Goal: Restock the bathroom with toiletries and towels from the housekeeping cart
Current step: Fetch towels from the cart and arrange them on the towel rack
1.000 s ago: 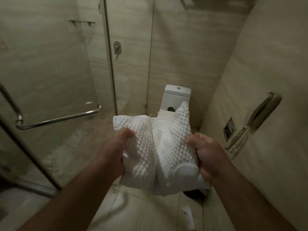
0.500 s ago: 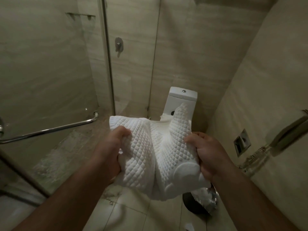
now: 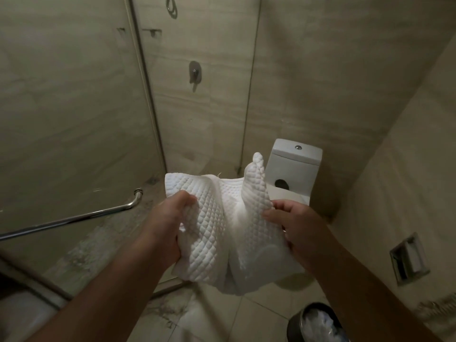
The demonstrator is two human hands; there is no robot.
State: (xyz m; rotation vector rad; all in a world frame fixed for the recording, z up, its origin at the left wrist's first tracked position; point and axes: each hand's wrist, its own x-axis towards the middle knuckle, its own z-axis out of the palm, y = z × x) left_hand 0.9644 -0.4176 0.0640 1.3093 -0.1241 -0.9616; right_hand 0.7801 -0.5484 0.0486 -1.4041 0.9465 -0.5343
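Head view: both hands, left (image 3: 167, 225) and right (image 3: 299, 233), grip the bunched white towel (image 3: 222, 230), toilet (image 3: 293, 169) at one o'clock, probably to spread it.

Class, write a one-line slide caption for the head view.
The left hand and right hand grip a white quilted towel in front of the toilet.

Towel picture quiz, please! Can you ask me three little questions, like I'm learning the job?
1. True or false: the left hand and the right hand both grip the towel.
2. What stands behind the towel? A) toilet B) bathtub C) washing machine
3. Fill in: the bin on the floor is near the person's ____ arm.

Key: 1 true; 2 A; 3 right.
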